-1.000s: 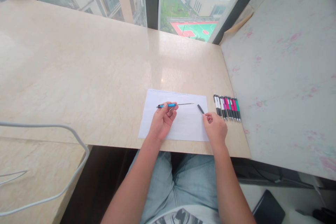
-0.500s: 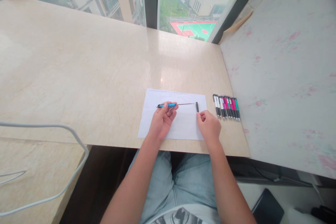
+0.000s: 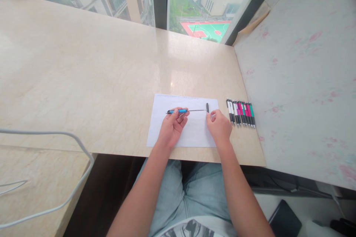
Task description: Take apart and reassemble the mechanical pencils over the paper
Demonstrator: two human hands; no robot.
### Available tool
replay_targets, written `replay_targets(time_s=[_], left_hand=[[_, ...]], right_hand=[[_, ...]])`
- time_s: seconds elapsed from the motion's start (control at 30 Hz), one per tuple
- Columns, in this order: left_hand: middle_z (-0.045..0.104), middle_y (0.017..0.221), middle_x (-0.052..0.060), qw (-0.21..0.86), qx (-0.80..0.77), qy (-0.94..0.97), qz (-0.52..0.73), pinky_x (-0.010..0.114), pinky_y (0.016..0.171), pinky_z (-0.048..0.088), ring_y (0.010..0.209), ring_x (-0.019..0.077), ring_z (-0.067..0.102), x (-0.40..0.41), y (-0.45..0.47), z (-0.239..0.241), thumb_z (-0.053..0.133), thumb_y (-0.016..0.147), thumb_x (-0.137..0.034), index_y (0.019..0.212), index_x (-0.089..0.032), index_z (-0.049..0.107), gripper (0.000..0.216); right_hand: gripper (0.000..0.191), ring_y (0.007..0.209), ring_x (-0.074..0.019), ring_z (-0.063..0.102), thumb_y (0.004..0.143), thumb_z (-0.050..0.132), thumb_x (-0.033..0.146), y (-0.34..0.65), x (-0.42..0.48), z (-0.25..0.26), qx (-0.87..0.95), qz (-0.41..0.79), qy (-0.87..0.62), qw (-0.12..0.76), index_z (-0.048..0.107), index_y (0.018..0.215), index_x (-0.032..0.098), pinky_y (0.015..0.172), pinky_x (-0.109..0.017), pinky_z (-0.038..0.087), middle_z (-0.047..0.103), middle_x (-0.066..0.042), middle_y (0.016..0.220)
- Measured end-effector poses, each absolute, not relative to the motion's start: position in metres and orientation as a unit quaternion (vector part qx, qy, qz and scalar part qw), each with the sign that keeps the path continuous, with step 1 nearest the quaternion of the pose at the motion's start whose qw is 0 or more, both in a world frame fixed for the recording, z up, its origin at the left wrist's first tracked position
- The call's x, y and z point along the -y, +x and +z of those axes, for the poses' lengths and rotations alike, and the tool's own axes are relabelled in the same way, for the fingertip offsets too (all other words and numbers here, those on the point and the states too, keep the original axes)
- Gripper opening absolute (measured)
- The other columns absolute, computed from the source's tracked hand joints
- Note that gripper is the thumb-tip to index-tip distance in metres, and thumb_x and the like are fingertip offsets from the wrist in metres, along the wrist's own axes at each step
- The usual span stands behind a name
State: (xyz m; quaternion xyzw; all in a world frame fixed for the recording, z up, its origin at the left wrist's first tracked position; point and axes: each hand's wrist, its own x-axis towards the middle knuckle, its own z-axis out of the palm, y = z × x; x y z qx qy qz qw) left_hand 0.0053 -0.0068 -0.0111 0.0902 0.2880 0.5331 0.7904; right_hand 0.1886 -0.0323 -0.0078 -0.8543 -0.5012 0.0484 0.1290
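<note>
Between the thumb and fingers of my left hand (image 3: 171,127) lies a blue pen barrel (image 3: 178,111) with a black clip end pointing left. A thin refill (image 3: 197,110) sticks out of the barrel to the right. My right hand (image 3: 219,126) pinches a black pen grip (image 3: 207,107) by its lower end, holding it upright in the view. The refill's tip is at the grip's side; whether they touch I cannot tell. Under both hands is a white sheet of paper (image 3: 164,133).
A row of several pens (image 3: 240,113) with white, purple, pink and green barrels lies right of the paper, beside the wallpapered wall (image 3: 300,92). A white cable (image 3: 83,148) loops at the left. Windows stand behind the stone countertop (image 3: 97,74).
My right hand has moved slightly left and up, bringing the black grip to the refill's tip. My left hand stays in place with the blue barrel.
</note>
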Motion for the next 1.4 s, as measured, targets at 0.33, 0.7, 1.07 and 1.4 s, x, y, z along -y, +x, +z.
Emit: replay_targets(time_s=[0.33, 0.7, 1.07, 1.4], left_hand=[[0.076, 0.100, 0.008, 0.794, -0.271, 0.129, 0.529, 0.020, 0.075, 0.058, 0.087, 0.0141, 0.073, 0.009, 0.005, -0.005, 0.073, 0.086, -0.026, 0.094, -0.015, 0.070, 0.014], [0.076, 0.102, 0.008, 0.792, -0.290, 0.135, 0.520, 0.022, 0.077, 0.057, 0.089, 0.0148, 0.073, 0.010, 0.005, -0.006, 0.074, 0.085, -0.027, 0.093, -0.015, 0.069, 0.015], [0.076, 0.101, 0.008, 0.794, -0.289, 0.171, 0.506, 0.025, 0.082, 0.056, 0.091, 0.0167, 0.074, 0.013, 0.006, 0.000, 0.077, 0.082, -0.030, 0.094, -0.015, 0.069, 0.021], [0.076, 0.107, 0.013, 0.808, -0.292, 0.195, 0.473, 0.029, 0.083, 0.057, 0.094, 0.0210, 0.075, 0.016, 0.006, 0.001, 0.076, 0.084, -0.030, 0.099, -0.015, 0.064, 0.024]], right_hand=[[0.024, 0.070, -0.0199, 0.060, 0.093, 0.056, 0.038, 0.188, 0.036, -0.007, 0.496, 0.062, -0.853, 0.152, 0.066, 0.106, 0.020, 0.061, -0.028, 0.027, 0.069, -0.003, 0.075], [0.029, 0.066, -0.0200, 0.059, 0.090, 0.054, 0.040, 0.196, 0.040, -0.006, 0.515, 0.077, -0.816, 0.249, 0.068, 0.102, 0.018, 0.065, -0.030, 0.036, 0.064, -0.002, 0.065], [0.026, 0.069, -0.0150, 0.061, 0.087, 0.064, 0.044, 0.180, 0.053, 0.023, 0.481, 0.365, -0.619, 0.502, 0.067, 0.099, 0.021, 0.059, -0.027, 0.048, 0.068, -0.003, 0.083], [0.017, 0.070, -0.0159, 0.065, 0.086, 0.066, 0.037, 0.180, 0.058, 0.028, 0.503, 0.331, -0.650, 0.463, 0.069, 0.089, 0.020, 0.068, -0.030, 0.053, 0.071, -0.003, 0.079]])
